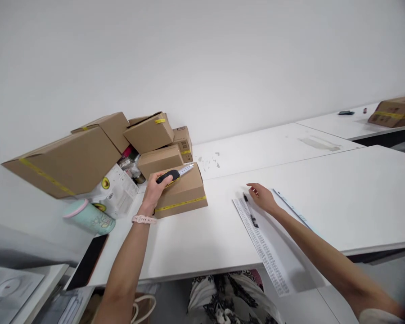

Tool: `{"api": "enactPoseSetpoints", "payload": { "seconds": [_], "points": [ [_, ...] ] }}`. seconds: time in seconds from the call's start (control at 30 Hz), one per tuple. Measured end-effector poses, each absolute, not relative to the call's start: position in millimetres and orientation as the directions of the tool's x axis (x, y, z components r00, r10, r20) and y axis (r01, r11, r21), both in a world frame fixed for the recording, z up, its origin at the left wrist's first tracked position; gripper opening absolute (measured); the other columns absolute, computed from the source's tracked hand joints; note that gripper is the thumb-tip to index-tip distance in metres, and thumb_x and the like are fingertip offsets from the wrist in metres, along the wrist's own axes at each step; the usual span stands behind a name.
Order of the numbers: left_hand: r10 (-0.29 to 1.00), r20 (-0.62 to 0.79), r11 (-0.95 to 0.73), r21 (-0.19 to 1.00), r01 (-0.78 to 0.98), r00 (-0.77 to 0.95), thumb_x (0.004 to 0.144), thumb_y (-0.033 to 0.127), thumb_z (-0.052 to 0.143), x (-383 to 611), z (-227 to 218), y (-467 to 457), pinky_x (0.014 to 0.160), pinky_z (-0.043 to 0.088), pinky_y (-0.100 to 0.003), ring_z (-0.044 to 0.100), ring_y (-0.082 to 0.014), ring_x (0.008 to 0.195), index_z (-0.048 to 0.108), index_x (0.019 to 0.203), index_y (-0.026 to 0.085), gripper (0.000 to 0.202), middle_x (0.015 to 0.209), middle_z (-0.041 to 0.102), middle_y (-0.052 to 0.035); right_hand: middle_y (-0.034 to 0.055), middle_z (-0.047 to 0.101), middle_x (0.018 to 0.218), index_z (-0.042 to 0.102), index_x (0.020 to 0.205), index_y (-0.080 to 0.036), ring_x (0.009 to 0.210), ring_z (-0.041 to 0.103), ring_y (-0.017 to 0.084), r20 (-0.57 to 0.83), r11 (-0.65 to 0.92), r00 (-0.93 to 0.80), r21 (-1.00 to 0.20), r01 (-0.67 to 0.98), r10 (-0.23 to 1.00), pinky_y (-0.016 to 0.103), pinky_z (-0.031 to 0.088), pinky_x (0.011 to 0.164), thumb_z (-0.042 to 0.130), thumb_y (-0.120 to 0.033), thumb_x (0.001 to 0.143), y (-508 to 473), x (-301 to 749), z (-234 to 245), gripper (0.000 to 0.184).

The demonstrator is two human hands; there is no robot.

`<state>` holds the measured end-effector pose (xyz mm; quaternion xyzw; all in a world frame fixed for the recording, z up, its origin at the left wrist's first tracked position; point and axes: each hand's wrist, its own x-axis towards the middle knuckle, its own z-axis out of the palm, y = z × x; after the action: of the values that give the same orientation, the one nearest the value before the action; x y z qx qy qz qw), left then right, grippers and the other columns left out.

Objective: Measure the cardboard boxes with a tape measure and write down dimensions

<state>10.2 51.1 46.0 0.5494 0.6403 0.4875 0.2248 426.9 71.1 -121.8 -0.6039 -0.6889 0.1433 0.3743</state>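
Note:
My left hand (154,191), with a pink band on its wrist, is closed around a black-and-yellow utility knife (170,176). The knife's pale, marked front end points to the upper right. It is over a brown cardboard box (178,195) with yellow tape along its front, and this hand is at the box's left side. My right hand (263,197) holds nothing, its fingers loosely bent and apart. It hovers near the top of a printed paper sheet (268,256), beside a black-and-clear pen (250,211). A pale blue strip (292,208), perhaps a ruler, lies partly behind the right forearm.
More cardboard boxes (77,159) are stacked at the left against the wall, with a white avocado-print package (119,193) before them. A mint tumbler (91,217) leans there, near a dark flat object (89,261). Another taped box (396,111) stands far right.

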Motion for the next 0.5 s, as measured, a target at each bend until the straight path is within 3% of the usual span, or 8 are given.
{"api": "enactPoseSetpoints", "payload": {
  "seconds": [0.1, 0.23, 0.5],
  "points": [
    [0.963, 0.14, -0.041, 0.921, 0.386, -0.232, 0.074, 0.064, 0.072, 26, 64, 61, 0.078, 0.06, -0.038, 0.072, -0.0291, 0.1, 0.066, 0.103, 0.017, 0.055, 0.104, 0.074, -0.0109, 0.0094, 0.074, 0.101, 0.068, 0.114, -0.021, 0.079, 0.068, 0.021, 0.437, 0.347, -0.03, -0.67, 0.657, 0.899, 0.036, 0.057, 0.074, 0.045, -0.029, 0.092, 69, 398, -98, 0.033],
    [0.973, 0.05, 0.029, 0.943, 0.331, -0.226, 0.069, 0.06, 0.081, 48, 79, 71, 0.055, 0.058, -0.032, 0.073, -0.0295, 0.091, 0.066, 0.094, 0.018, 0.051, 0.098, 0.074, -0.0117, 0.0083, 0.071, 0.099, 0.067, 0.115, -0.023, 0.082, 0.068, 0.021, 0.55, 0.498, -0.081, -0.671, 0.55, 0.831, 0.036, 0.058, 0.074, 0.045, -0.032, 0.097, 55, 356, -72, 0.029],
    [0.974, -0.032, 0.09, 0.964, 0.249, -0.225, 0.069, 0.056, 0.084, 29, 76, 77, 0.051, 0.057, -0.028, 0.073, -0.0259, 0.085, 0.062, 0.094, 0.018, 0.05, 0.093, 0.074, -0.0104, 0.0091, 0.07, 0.098, 0.067, 0.115, -0.023, 0.095, 0.064, 0.024, 0.57, 0.554, -0.134, -0.674, 0.489, 0.811, 0.039, 0.057, 0.08, 0.045, -0.033, 0.1, 37, 315, -55, 0.028]
  ]
}}
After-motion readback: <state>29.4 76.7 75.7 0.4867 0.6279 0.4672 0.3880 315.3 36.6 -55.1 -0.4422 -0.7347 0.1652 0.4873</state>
